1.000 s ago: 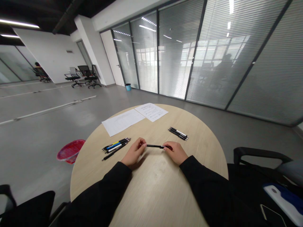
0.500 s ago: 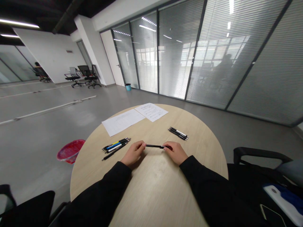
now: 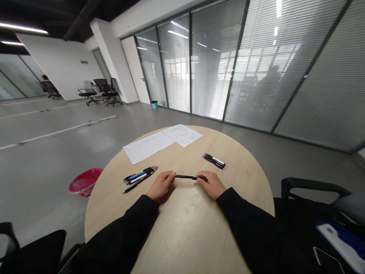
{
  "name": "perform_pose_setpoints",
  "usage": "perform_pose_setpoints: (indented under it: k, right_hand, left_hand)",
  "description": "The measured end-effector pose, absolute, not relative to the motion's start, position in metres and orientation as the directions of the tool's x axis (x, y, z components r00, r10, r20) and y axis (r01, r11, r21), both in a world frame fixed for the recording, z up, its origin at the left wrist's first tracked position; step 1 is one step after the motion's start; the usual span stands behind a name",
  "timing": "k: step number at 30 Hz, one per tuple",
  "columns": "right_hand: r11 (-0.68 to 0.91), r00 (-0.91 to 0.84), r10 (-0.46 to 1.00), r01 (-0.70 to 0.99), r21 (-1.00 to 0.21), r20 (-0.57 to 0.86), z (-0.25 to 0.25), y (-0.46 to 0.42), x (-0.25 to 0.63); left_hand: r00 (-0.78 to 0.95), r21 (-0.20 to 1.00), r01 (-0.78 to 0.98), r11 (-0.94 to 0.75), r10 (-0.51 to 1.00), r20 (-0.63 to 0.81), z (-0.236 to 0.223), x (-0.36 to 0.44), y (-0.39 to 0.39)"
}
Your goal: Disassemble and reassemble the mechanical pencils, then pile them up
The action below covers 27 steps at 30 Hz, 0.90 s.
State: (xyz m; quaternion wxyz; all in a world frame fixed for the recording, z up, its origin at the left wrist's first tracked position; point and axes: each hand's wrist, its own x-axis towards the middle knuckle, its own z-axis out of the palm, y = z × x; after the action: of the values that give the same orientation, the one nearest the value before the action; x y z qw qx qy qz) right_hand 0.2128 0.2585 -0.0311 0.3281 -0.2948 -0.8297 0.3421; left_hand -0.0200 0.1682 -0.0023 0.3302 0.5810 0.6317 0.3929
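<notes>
Right now, the left hand (image 3: pixel 161 185) and right hand (image 3: pixel 211 185) are closed on either end of a black pen (image 3: pixel 186 177), held over the round table (image 3: pixel 188 232) at lower centre. One bunch of pens (image 3: pixel 139 180) lies left, another bunch of pens (image 3: pixel 215 161) lies right, and two sheets of paper (image 3: pixel 162 142) lie further up.

Left hand (image 3: pixel 161 185) and right hand (image 3: pixel 212 184) have a black pen (image 3: pixel 186 177) by its ends, out over the round bench (image 3: pixel 188 232), with a bunch of pens (image 3: pixel 139 179) on the left and another bunch of pens (image 3: pixel 215 161) on the right!
</notes>
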Motion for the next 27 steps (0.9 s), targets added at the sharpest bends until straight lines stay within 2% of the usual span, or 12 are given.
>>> perform_pose_setpoints:
  k: [13,19,27]
  right_hand:
    - [0.536,-0.636,0.723,0.27,-0.8,0.27,-0.036,0.259,0.213]
    - [0.544,-0.649,0.715,0.284,-0.79,0.258,-0.036,0.257,0.211]
    - [0.6,-0.722,0.637,0.246,-0.761,0.269,-0.029,0.238,0.203]
  left_hand:
    - [-0.073,0.861,0.506,-0.045,0.993,0.095,-0.004,-0.026,0.17]
    - [-0.175,0.895,0.445,-0.039,0.976,0.129,-0.009,-0.026,0.173]
    - [-0.325,0.961,0.271,-0.055,0.934,0.146,-0.007,-0.017,0.174]
